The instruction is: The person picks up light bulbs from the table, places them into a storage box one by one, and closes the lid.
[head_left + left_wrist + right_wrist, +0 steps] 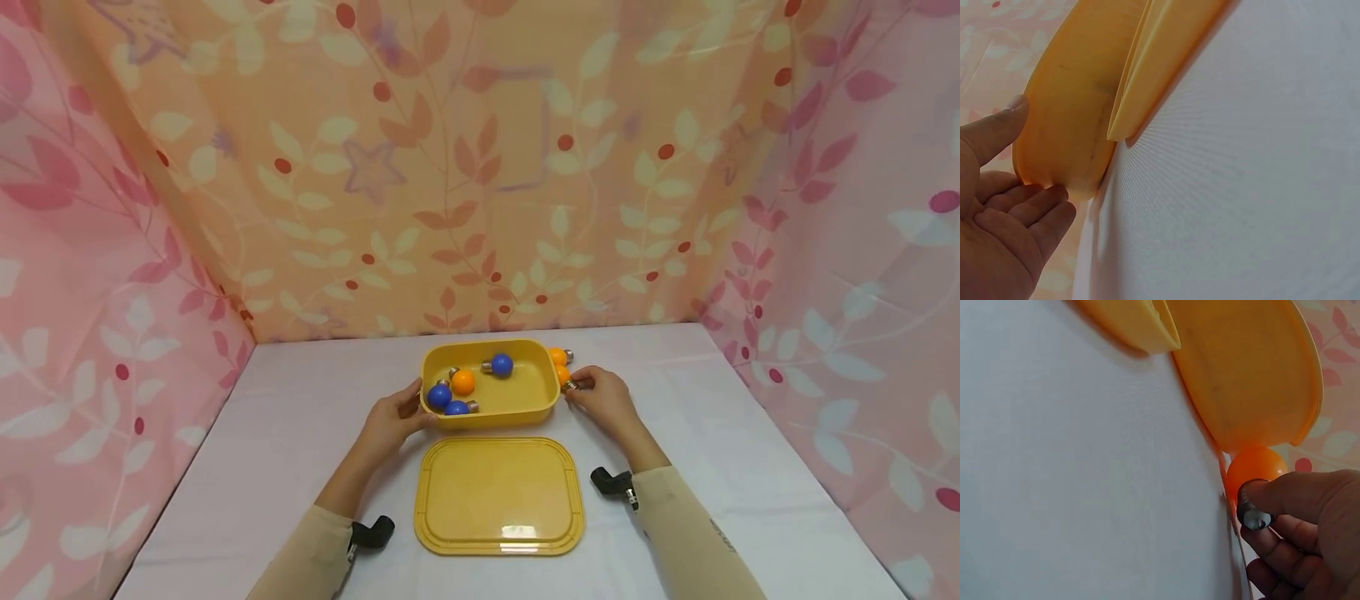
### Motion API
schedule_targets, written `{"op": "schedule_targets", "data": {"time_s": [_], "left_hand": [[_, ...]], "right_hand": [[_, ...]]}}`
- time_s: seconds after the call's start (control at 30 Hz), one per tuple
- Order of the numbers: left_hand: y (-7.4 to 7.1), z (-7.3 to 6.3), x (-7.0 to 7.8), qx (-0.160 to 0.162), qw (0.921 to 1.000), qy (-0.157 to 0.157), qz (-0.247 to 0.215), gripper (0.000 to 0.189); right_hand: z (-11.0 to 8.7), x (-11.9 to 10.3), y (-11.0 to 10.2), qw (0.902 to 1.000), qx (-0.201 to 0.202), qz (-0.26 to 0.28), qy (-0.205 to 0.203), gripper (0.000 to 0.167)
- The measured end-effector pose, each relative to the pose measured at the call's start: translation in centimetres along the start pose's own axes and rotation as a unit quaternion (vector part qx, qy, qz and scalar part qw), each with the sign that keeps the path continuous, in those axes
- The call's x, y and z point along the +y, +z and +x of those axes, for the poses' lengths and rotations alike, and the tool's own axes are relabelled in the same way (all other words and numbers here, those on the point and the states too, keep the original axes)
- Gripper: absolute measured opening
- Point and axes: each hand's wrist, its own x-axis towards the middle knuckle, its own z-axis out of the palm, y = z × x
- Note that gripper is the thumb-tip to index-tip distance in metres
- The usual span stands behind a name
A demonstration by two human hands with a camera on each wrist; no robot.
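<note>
A yellow tub (525, 412) holds several small bulbs: blue ones such as the blue bulb (502, 365) towards the back, and an orange bulb (463, 382) among others on the left. My left hand (390, 423) holds the tub's near left corner, thumb at the front and fingers around the end. Beside the tub's right end, my right hand (606, 403) pinches an orange light bulb (1255, 464) by its metal base, between thumb and fingers. Just behind that bulb lies another orange bulb (558, 357) outside the tub, its base pointing right.
A flat yellow lid (498, 496) lies on the white tablecloth in front of the tub, between my forearms. Floral cloth walls (480, 208) close in the table at the back and both sides. A black wrist-worn device (611, 480) sits at each sleeve.
</note>
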Motion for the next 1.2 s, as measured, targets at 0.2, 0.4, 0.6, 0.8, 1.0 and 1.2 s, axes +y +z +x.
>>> {"op": "schedule_targets", "data": {"time_s": [0.2, 0.4, 0.6, 0.8, 1.0, 1.2], "left_hand": [[-0.1, -0.1, 0.0, 0.003, 1.0, 0.001, 0.004, 0.089], [-0.1, 0.0, 0.1, 0.004, 1.0, -0.003, 0.002, 0.085], [-0.2, -0.1, 0.0, 0.001, 0.9999, -0.01, 0.007, 0.087], [-0.2, 0.1, -0.3, 0.005, 0.9999, -0.009, 0.009, 0.089], [-0.2, 0.3, -0.3, 0.005, 0.9999, -0.01, 0.008, 0.088], [-0.2, 0.0, 0.0, 0.007, 0.9999, -0.01, 0.007, 0.088]], "right_hand": [[0.1, 0.0, -0.7, 0.999, -0.006, 0.043, 0.011, 0.035], [0.2, 0.2, -1.3, 0.9988, -0.004, 0.045, 0.018, 0.035], [0.0, -0.4, -2.1, 0.9993, 0.014, 0.033, -0.008, 0.034], [0.2, -1.5, -3.0, 0.9978, 0.04, 0.014, -0.05, 0.035], [0.6, -2.9, -4.2, 0.9963, 0.034, 0.015, -0.078, 0.035], [2.0, -4.9, -5.9, 0.9926, -0.002, 0.002, -0.122, 0.036]]}}
